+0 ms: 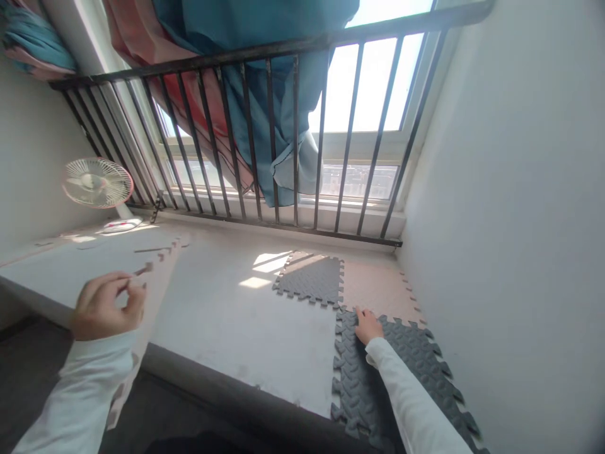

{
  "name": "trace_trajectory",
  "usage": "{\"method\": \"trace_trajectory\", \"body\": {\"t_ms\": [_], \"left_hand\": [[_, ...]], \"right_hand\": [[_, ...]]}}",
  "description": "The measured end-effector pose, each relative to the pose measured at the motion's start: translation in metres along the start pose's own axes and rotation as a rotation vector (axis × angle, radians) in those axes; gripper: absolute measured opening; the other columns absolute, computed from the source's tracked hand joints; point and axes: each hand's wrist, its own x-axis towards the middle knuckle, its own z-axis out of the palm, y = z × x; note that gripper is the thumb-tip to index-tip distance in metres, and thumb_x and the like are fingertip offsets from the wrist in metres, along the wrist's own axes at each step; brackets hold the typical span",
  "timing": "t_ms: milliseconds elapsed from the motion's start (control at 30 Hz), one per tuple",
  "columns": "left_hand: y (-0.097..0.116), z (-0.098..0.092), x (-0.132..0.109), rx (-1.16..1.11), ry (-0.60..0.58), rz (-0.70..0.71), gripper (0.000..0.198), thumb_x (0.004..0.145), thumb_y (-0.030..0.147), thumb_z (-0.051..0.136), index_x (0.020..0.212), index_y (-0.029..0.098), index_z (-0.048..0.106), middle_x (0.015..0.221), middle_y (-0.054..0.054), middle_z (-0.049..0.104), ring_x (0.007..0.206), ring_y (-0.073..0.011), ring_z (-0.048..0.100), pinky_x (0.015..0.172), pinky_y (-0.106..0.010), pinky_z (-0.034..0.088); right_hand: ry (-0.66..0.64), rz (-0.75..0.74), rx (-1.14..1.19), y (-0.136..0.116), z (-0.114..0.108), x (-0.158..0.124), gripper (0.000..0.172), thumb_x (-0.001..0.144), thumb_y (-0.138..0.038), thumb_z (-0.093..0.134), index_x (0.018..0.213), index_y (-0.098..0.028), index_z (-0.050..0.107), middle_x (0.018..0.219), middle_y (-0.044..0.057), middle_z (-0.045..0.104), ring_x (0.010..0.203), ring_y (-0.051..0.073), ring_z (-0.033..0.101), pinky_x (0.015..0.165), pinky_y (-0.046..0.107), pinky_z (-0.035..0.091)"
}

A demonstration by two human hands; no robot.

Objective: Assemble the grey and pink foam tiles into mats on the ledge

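On the gray foam mat (354, 391) at the near right, the right hand (368, 326) lies open with its fingertips pressing down, while the left hand (108, 306), well apart beside the pale mat (142, 359), pinches a small brown scrap (142, 270).

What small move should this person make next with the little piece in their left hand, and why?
Probably lower the small brownish strip pinched in the left hand onto the notched edge of the pale foam mat, since it is held right beside those teeth. The right hand is pressing on a grey foam mat, so it seems occupied.
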Motion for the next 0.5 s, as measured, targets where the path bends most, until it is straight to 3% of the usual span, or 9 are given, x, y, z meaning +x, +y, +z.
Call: {"method": "trace_trajectory", "body": {"t_ms": [100,200,267,367,500], "left_hand": [[0.061,0.019,-0.043,-0.044,-0.080,0.485,0.007,0.076,0.013,0.052,0.082,0.017,0.055,0.082,0.000,0.065,0.074,-0.0081,0.059,0.067,-0.016,0.047],[0.092,0.038,-0.109,-0.326,-0.198,0.706,0.015,0.080,0.009,0.043,0.079,0.017,0.056,0.082,-0.004,0.067,0.084,-0.0106,0.060,0.078,-0.021,0.048],[0.090,0.046,-0.155,-0.435,-0.277,0.760,0.024,0.081,0.008,0.037,0.075,0.018,0.058,0.078,-0.005,0.067,0.081,-0.0115,0.061,0.077,-0.024,0.050],[0.065,0.052,-0.211,-0.326,-0.518,0.764,0.034,0.079,0.003,0.032,0.078,0.019,0.062,0.080,-0.005,0.068,0.077,-0.0097,0.062,0.073,-0.020,0.050],[0.037,0.052,-0.245,-0.183,-0.643,0.749,0.040,0.078,-0.002,0.030,0.082,0.017,0.066,0.084,-0.006,0.069,0.082,-0.0104,0.063,0.075,-0.018,0.049]], "right_hand": [[-0.024,0.012,0.055,0.011,0.002,-0.018,0.063,0.073,-0.016,0.041,0.134,-0.021,0.027,0.121,0.011,0.046,0.110,0.021,0.044,0.082,0.031,0.039],[-0.083,0.049,0.084,0.022,0.001,-0.033,0.066,0.073,-0.017,0.042,0.135,-0.022,0.024,0.124,0.011,0.044,0.113,0.022,0.042,0.085,0.034,0.039],[-0.120,0.083,0.081,0.030,-0.001,-0.040,0.065,0.073,-0.018,0.042,0.136,-0.022,0.022,0.127,0.010,0.042,0.115,0.022,0.040,0.087,0.037,0.038],[-0.148,0.121,0.066,0.040,-0.002,-0.048,0.063,0.074,-0.019,0.042,0.134,-0.023,0.025,0.131,0.011,0.038,0.118,0.022,0.037,0.088,0.039,0.037],[-0.149,0.135,0.047,0.044,-0.001,-0.055,0.058,0.076,-0.021,0.042,0.132,-0.024,0.030,0.134,0.010,0.036,0.120,0.022,0.035,0.090,0.039,0.036]]}}
